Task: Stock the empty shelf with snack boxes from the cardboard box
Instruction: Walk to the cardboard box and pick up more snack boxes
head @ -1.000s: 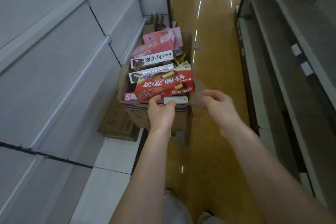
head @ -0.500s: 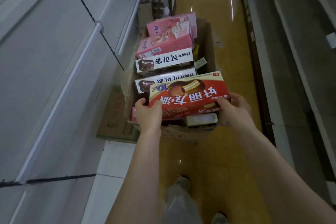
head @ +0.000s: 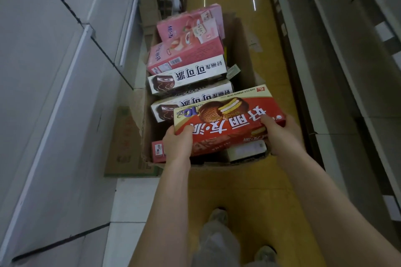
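Red chocolate-pie box (head: 225,123) was held, tilted, over the near end of the cardboard box (head: 243,50). Left hand (head: 178,145) gripped its left end, right hand (head: 280,134) its right end, thumbs on top. A second earlier only the left hand touched it.

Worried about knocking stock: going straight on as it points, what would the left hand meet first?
Likely the nearer white cardboard snack box just beyond the left hand, which grips the red cardboard snack box; depth unclear.

"好丽友·派" and "10" on the red box (head: 227,128)
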Demonstrator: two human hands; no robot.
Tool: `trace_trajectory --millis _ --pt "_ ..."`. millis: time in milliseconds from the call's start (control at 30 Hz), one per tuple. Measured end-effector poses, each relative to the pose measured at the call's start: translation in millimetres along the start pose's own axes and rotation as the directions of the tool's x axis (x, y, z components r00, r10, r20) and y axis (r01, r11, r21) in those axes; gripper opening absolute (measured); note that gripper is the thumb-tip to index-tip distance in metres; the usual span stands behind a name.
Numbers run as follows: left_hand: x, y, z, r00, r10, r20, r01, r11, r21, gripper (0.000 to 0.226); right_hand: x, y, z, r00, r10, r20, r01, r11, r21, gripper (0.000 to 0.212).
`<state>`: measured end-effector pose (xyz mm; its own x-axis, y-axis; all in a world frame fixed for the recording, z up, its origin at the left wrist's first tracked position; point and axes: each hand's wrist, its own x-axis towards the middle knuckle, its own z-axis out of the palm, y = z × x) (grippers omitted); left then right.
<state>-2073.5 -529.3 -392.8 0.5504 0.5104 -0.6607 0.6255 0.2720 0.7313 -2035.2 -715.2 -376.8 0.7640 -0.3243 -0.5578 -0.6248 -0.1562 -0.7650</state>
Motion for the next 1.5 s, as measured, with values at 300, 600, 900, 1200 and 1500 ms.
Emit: trace_trajectory --millis 300,600,900,1200,1500 --pt "-28 41 30 0.987 0.129 0.091 -0.119 0.987 -0.107 0.038 -17 -5 -45 0.995 0.077 -0.058 -0.058 0.960 0.275 0.042" --pt "-114 47 97 0.905 0.289 0.312 -0.271 0.957 -0.103 0.036 -59 12 -142 0.966 0.105 -0.238 0.026 0.872 0.488 0.047" --pt "-251 -3 143 0.752 0.370 0.546 -0.392 0.916 -0.080 0.035 -149 80 -267 0.871 0.137 -0.471 0.215 0.757 0.617 0.038" --pt "-434 -99 150 0.513 0.324 0.795 -0.419 0.902 -0.098 0.039 -296 182 -401 0.689 0.195 -0.698 0.441 0.651 0.618 0.032" --pt "-584 -188 151 0.244 0.212 0.946 -0.431 0.898 -0.090 0.033 -429 269 -491 0.416 0.289 -0.862 0.615 0.609 0.501 0.039"
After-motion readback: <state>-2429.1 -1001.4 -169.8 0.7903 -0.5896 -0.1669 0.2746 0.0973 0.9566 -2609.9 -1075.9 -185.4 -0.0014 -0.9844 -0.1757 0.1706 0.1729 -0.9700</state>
